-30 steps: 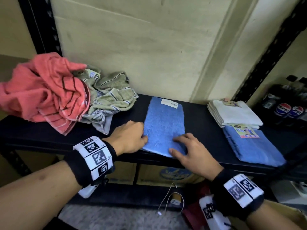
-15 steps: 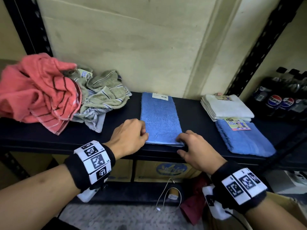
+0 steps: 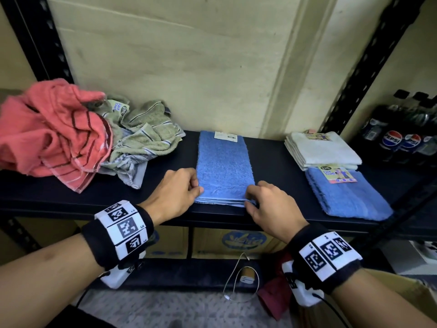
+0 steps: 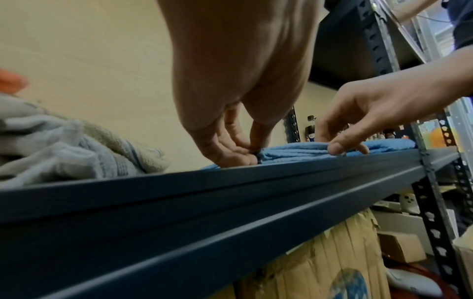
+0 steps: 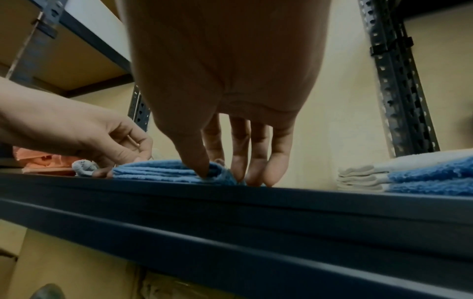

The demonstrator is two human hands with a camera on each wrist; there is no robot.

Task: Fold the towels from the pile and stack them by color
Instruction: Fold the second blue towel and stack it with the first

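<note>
A blue towel (image 3: 224,166), folded into a narrow layered strip, lies at the middle of the black shelf (image 3: 71,200). My left hand (image 3: 197,185) pinches its near-left corner; in the left wrist view the thumb and fingertips (image 4: 252,155) meet on the towel's edge (image 4: 294,151). My right hand (image 3: 249,197) holds the near-right corner, with the thumb (image 5: 202,172) on the front fold and the other fingers beside it. An unfolded pile sits at the left: a red striped towel (image 3: 52,136) and a green striped towel (image 3: 146,136).
At the right of the shelf lie folded white towels (image 3: 324,150) and, nearer to me, a folded blue towel (image 3: 347,197) with a paper label. Pepsi bottles (image 3: 399,136) stand at the far right. Cardboard boxes (image 3: 236,242) sit below the shelf. A wall closes the back.
My right hand slid off the top of the blue towel to its near-right corner. The left hand stayed at the near-left corner. The towel now lies straighter.
</note>
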